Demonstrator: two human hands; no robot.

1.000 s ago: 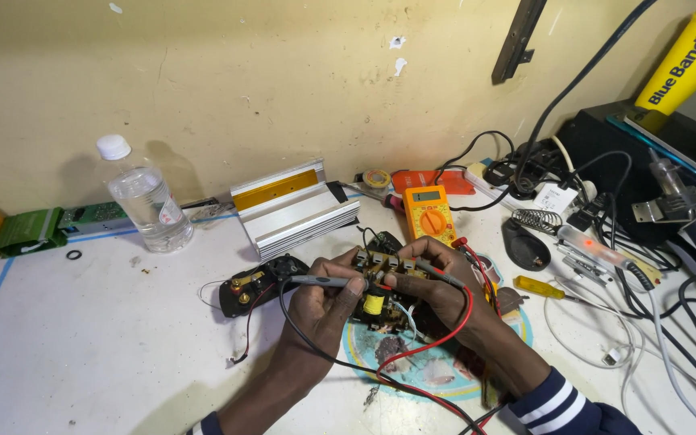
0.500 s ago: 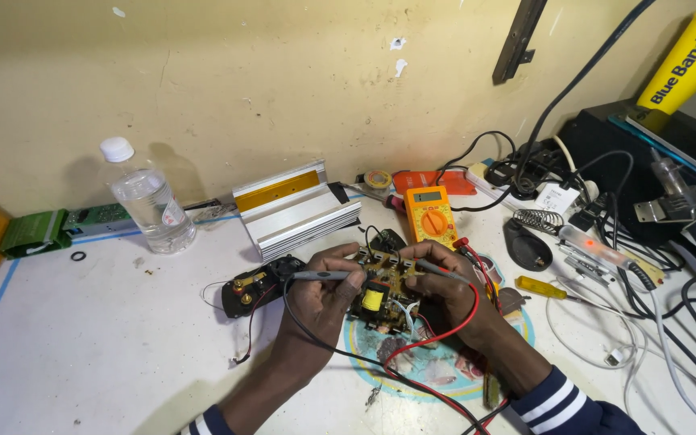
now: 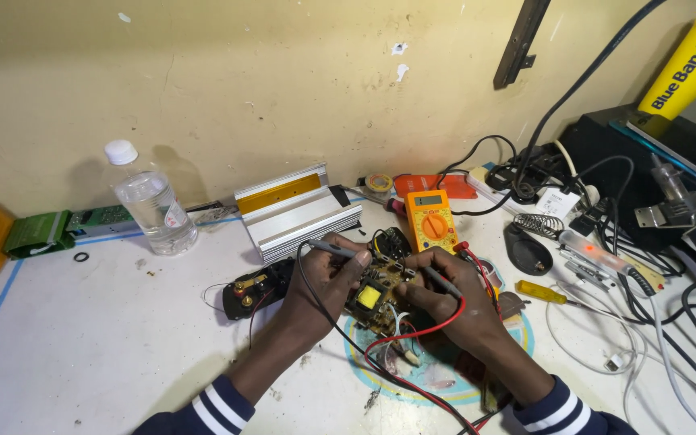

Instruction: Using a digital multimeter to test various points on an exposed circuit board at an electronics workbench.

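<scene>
So, the circuit board [image 3: 374,292] w/ the yellow transformer block [image 3: 368,297] sits mid tabletop [image 3: 98,338], propped between both hands just in front of the orange multimeter [image 3: 431,221]. Left hand [image 3: 324,282] has its grip closed on the black probe [image 3: 333,248], tip angled down onto the board's upper edge. Right hand [image 3: 449,302] is pinched on the red probe [image 3: 443,282], tip touching the board from the other side; fingers of both hands also steady the board itself.

Around it: a small black part w/ gold terminals [image 3: 250,292] just left of the left hand, a ribbed aluminium case [image 3: 296,211] behind that, a clear plastic bottle [image 3: 151,201] further left near the wall. On the right there's a yellow-handled screwdriver [image 3: 540,292], a coiled iron stand [image 3: 538,225] and a big tangle of cables [image 3: 654,322].

What could go wrong imo: board isn't clamped, only held by fingertips, so a probe tip could skid and bridge two joints = short. Red and black leads loop under the wrists, so a tug could drag the meter or yank a tip off its spot. Bottle's capped and well apart, so probably low risk there.
</scene>
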